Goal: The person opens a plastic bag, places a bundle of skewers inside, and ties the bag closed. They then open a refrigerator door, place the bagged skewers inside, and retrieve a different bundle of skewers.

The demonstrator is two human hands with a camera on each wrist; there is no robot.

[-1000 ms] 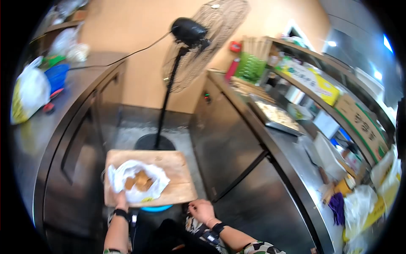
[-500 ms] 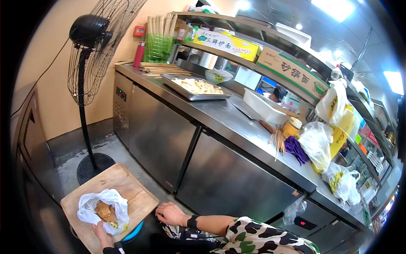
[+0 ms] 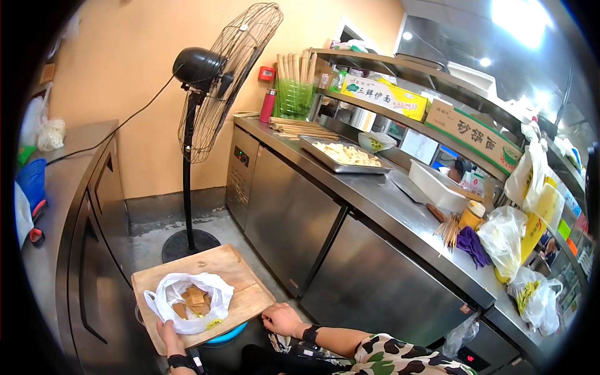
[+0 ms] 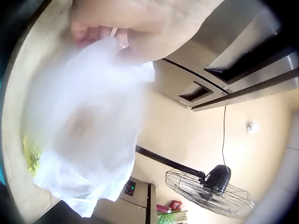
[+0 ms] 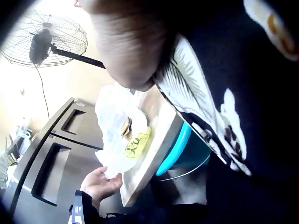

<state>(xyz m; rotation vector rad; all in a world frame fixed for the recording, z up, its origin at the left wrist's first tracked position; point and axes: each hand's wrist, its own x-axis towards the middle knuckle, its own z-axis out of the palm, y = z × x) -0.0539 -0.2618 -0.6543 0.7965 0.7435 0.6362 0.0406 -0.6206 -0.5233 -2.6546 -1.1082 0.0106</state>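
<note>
A white plastic bag (image 3: pixel 164 307) with its mouth open lies on a wooden board (image 3: pixel 249 282), and flat brown pieces (image 3: pixel 197 297) show inside it. My left hand (image 3: pixel 170 338) pinches the bag's near left edge; the left wrist view has its fingers curled at the plastic (image 4: pixel 93 88). Beyond the board's right corner, my right hand (image 3: pixel 284 320) rests by patterned cloth (image 5: pixel 198 88), fingers loosely curled, with nothing seen in it. The right wrist view shows the back of this hand (image 5: pixel 128 51) close up, its fingertips hidden.
A blue rim (image 3: pixel 226 336) shows under the board. Behind stands a black fan (image 3: pixel 200 67). Steel cabinets flank both sides; the right counter (image 3: pixel 375 197) holds a tray of pale pieces (image 3: pixel 350 157), a white bin (image 3: pixel 437 187), skewers (image 3: pixel 447 231) and a purple cloth (image 3: pixel 473 245).
The head view has swung right and then partly back left. My left hand stays at the bag's edge, and my right hand remains beside the board's corner.
</note>
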